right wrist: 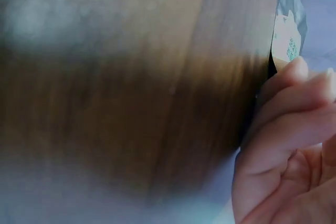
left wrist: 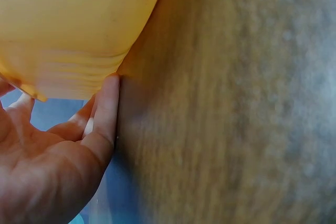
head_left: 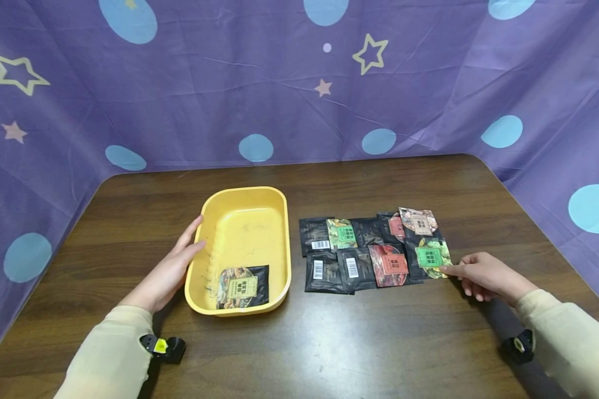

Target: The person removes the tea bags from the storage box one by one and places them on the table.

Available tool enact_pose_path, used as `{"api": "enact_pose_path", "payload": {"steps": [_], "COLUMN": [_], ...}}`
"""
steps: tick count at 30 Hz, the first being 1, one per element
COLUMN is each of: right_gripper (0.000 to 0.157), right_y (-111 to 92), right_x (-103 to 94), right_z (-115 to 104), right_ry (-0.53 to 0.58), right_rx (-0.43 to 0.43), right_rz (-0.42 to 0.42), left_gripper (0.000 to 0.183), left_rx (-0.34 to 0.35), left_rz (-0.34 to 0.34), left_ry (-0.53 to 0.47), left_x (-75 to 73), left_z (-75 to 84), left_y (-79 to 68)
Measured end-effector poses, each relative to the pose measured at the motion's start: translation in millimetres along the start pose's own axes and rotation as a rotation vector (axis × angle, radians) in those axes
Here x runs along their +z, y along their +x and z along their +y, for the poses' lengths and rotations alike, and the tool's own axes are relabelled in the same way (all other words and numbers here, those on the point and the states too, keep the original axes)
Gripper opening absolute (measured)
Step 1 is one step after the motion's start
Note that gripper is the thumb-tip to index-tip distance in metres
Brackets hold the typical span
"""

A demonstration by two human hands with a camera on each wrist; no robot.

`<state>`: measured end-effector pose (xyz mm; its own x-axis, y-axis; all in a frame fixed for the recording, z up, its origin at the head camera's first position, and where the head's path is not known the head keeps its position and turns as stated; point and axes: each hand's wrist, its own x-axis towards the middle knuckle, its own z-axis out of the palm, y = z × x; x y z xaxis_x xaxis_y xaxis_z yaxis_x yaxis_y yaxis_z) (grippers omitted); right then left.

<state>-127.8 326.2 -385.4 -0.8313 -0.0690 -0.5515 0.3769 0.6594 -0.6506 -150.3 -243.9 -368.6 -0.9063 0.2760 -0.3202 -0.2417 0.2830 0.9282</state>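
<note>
In the head view my left hand (head_left: 167, 274) touches the left side of a yellow plastic tub (head_left: 278, 221), its fingers mostly straight. The left wrist view shows these fingertips against the outer wall of the tub (left wrist: 79, 19). One black tea sachet (head_left: 243, 287) with a pale green label lies in the tub's near end. At the right, my right hand (head_left: 484, 277) pinches the lower right corner of a green-labelled tea sachet (head_left: 431, 256) between thumb and fingers. Curled fingers of the right hand (right wrist: 294, 124) show beside that sachet in the right wrist view.
Several more sachets lie overlapping in two rows between tub and right hand, among them a red-labelled sachet (head_left: 390, 266) and a barcoded black sachet (head_left: 324, 271). A pink-labelled sachet (head_left: 419, 223) tops the right end. Behind the wooden table (head_left: 329, 343) hangs a purple curtain (head_left: 289, 111).
</note>
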Motion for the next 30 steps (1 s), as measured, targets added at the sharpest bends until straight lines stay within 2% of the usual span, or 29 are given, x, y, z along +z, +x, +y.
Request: {"api": "enact_pose_path", "payload": {"steps": [5,12,20,25,30], "right_gripper": [0.04,0.039,0.038,0.042,0.047], "right_y": [0,-2,-6,-9,-12], "right_x": [-0.3,-2.8,-6.7,-6.6,-6.2], "right_z": [1,5,3,-3,-13], "right_ry": [0.034,0.074,0.072,0.025,0.001], "right_rx": [0.008,-0.061,-0.088,-0.095,-0.138], "right_rz": [-0.008,-0.073,-0.078,-0.004,0.121], "left_gripper": [0.065,0.066,0.065,0.065,0.065], "left_rx": [0.0,0.008,0.008,0.007,0.007], "left_rz": [0.0,-0.001,0.003,0.002,-0.001], "left_ry": [-0.003,-0.011,-0.009,-0.007,-0.007], "left_x": [0.1,0.4,0.2,-0.3,-0.4], "left_z": [-0.5,-0.4,0.2,-0.3,-1.3], "left_y": [0.1,-0.1,-0.3,-0.1,-0.2]}}
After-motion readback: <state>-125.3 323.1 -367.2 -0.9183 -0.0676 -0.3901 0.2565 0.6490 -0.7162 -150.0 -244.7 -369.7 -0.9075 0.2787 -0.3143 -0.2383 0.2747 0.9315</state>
